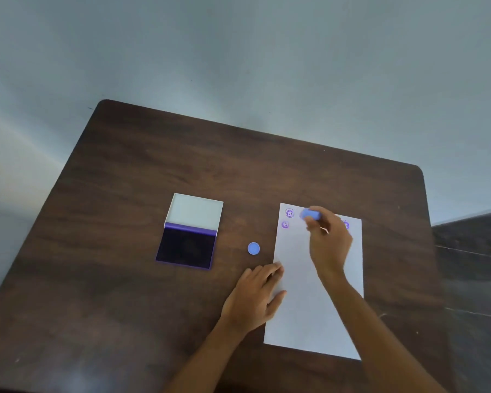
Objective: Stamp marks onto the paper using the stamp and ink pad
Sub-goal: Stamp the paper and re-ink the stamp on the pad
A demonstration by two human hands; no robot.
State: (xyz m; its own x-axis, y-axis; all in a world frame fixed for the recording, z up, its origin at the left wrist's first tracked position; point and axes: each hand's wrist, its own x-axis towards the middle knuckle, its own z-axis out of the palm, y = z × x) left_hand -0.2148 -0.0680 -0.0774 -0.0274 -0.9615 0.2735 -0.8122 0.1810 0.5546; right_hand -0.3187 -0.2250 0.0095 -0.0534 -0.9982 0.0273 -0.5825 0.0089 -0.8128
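On the table's (125, 165) left half sits the ink pad (186, 246), lid (194, 211) flipped back so the dark purple pad faces up, ready for re-inking. Just right of it, btwn pad and paper, a small round blue cap (253, 248) lies alone on the wood, prob. the stamp's cover parked out of the way. Next I see the left hand (254, 297), fingers spread flat, tips resting on the paper's left edge; I read that as pinning the sheet so it won't slide. The paper (304, 307) lies right of centre, mostly blank, w/ purple marks (289, 213) near its top edge: two at left, one at right partly hidden behind the hand. Right hand (328, 242) pinches the blue stamp (310, 214) at the fingertips, over the top row btwn those marks. Can't tell if it's touching the sheet; it's blurred. Plenty of sheet left to fill.
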